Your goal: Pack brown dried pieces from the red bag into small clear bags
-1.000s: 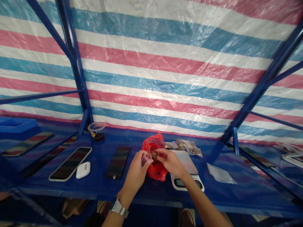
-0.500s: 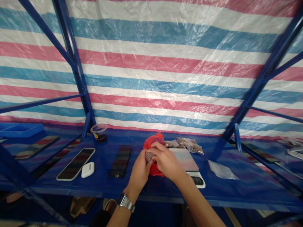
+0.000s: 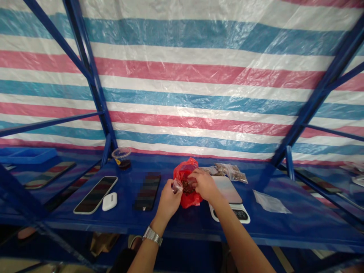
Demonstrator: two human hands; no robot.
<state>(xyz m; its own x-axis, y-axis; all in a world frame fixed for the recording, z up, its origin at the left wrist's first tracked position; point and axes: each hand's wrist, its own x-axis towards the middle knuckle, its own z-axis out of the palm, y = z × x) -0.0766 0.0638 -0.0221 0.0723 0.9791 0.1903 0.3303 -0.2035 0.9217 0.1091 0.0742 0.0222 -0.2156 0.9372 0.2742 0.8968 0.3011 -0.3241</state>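
A red plastic bag [image 3: 190, 201] lies open on the blue shelf, with small brown pieces [image 3: 187, 186] showing inside. My left hand [image 3: 168, 199], a watch on its wrist, is closed on a small clear plastic bag [image 3: 178, 185] at the red bag's left side. Over the red bag's mouth, my right hand [image 3: 204, 184] dips its fingertips among the brown pieces; whether it pinches any is hidden. Just right stands a white kitchen scale [image 3: 229, 191], partly behind my right forearm. Several filled clear bags [image 3: 227, 170] lie behind the scale.
Flat clear bags [image 3: 270, 201] lie on the right. On the left are a phone [image 3: 96, 195], a white earbud case [image 3: 109, 201], a dark phone [image 3: 148, 191] and a lidded cup [image 3: 122, 158] of dark liquid. Blue posts [image 3: 98, 87] and a striped sheet [image 3: 199, 87] stand behind.
My hands have moved apart. The right has gone from the small clear bag into the red bag, whose contents now show. My left hand keeps the small bag.
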